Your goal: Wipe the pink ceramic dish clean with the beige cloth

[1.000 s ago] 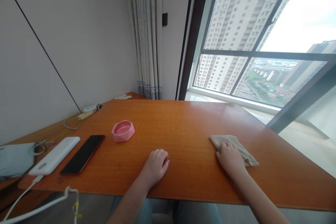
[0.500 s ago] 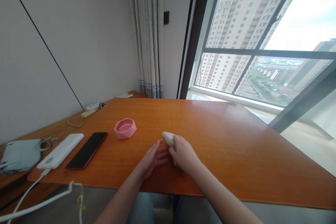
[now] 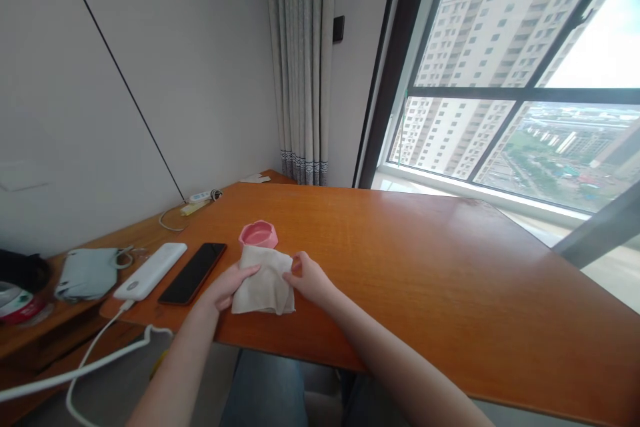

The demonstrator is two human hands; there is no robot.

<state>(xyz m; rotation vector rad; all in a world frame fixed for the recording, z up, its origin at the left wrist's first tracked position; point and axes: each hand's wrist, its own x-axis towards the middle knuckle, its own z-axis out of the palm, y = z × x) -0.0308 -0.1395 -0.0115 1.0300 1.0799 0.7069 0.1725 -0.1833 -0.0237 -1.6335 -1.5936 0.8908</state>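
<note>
A white cloth or tissue (image 3: 264, 282), spread out flat, hangs between my two hands near the front of the table. My left hand (image 3: 231, 283) grips its left side, thumb over the top and the other fingers partly behind it. At the upper right edge, my right hand (image 3: 309, 277) pinches it between thumb and fingers. Just beyond the cloth sits a pink angular ashtray-like dish (image 3: 259, 233), its lower front partly covered by the cloth.
Left of my hands, a black phone (image 3: 194, 273) lies beside a white power bank (image 3: 151, 271) with a white cable (image 3: 100, 343) plugged in. A grey pouch (image 3: 89, 272) sits further left. The wooden table (image 3: 425, 280) extends right toward the window.
The white cloth, bunched in my right hand before, is now opened out and held by both hands. Both hands have shifted left, closer to the pink dish. The view has turned slightly left.
</note>
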